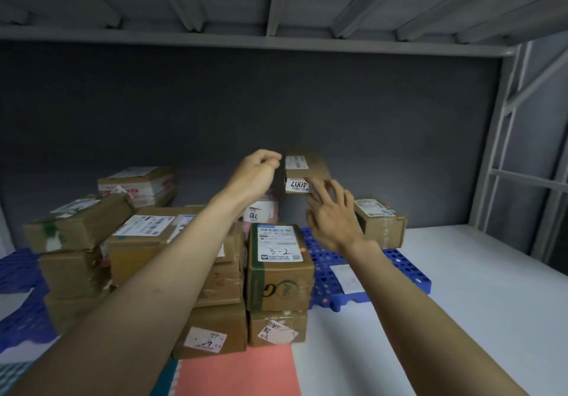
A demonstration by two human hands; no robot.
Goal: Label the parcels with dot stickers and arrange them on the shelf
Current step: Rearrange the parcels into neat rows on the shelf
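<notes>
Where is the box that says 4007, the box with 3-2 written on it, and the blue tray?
4007 box [310, 165], head view, brown top face.
3-2 box [281, 285], head view, front side.
Blue tray [399, 268], head view, bare right part.

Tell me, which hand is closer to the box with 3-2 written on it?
Right. The right hand hovers just above and right of the 3-2 box, fingers spread on a small raised box. The left hand is curled higher up, above that box's far-left corner.
</notes>
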